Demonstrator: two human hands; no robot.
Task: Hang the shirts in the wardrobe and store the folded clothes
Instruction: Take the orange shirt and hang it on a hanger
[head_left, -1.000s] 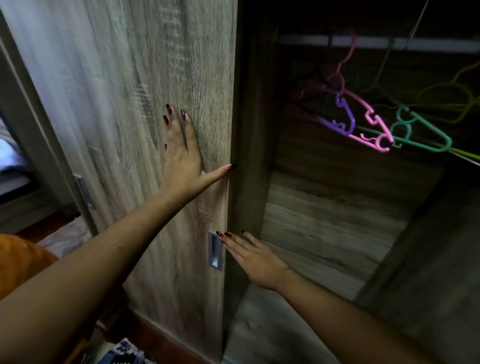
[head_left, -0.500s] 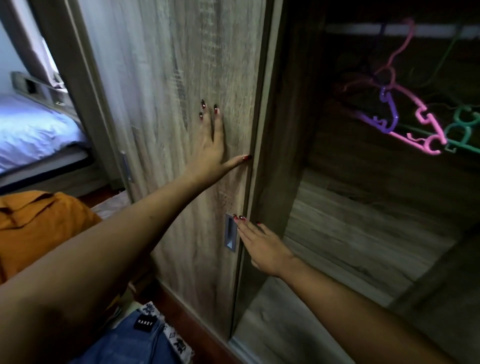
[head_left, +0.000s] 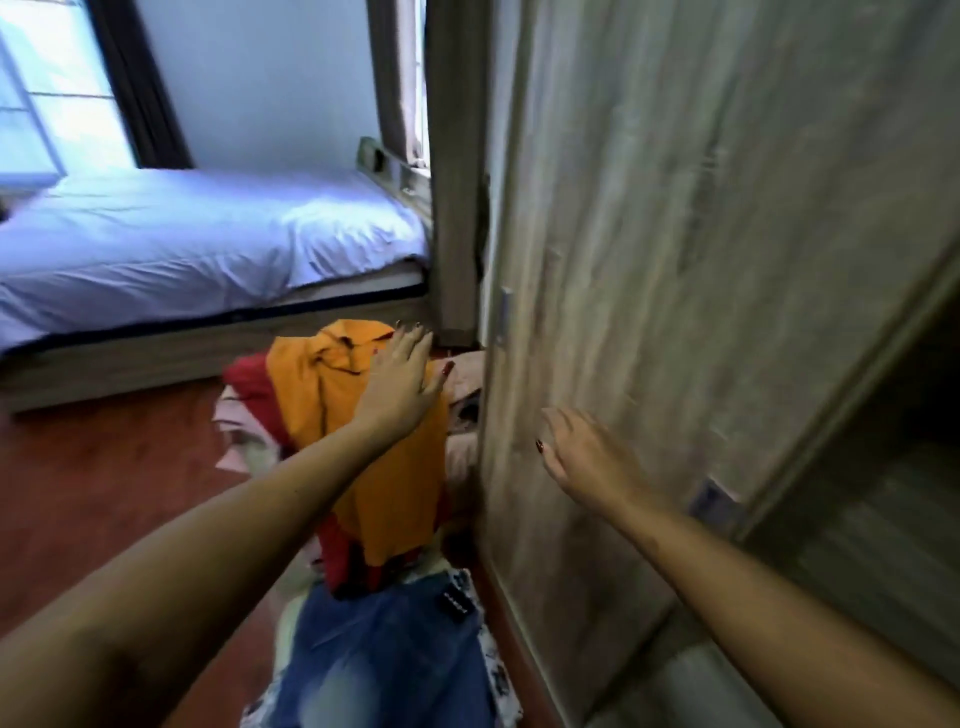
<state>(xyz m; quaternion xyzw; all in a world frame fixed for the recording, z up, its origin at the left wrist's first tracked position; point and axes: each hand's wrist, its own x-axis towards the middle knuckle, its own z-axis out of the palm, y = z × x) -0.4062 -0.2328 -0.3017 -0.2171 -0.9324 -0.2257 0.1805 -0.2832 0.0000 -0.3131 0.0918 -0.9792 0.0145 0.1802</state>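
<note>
An orange shirt (head_left: 332, 415) lies on top of a heap of clothes on the floor, over a red garment (head_left: 254, 387) and pink ones. My left hand (head_left: 402, 376) hovers over the orange shirt with its fingers spread, holding nothing. Blue jeans (head_left: 384, 654) lie nearer to me in the same heap. My right hand (head_left: 587, 457) is open in front of the wooden wardrobe door (head_left: 649, 260), apart from its handle. The wardrobe's open, dark inside (head_left: 893, 467) shows at the right.
A bed with a pale blue sheet (head_left: 197, 239) stands at the back left on a wooden frame. Red-brown floor (head_left: 104, 483) lies left of the heap. A metal door handle (head_left: 714, 501) sits at the door's right edge. The picture is blurred.
The view has swung left and down from the wardrobe to the clothes heap. Both hands have left the door; the left hand now reaches over the orange shirt.
</note>
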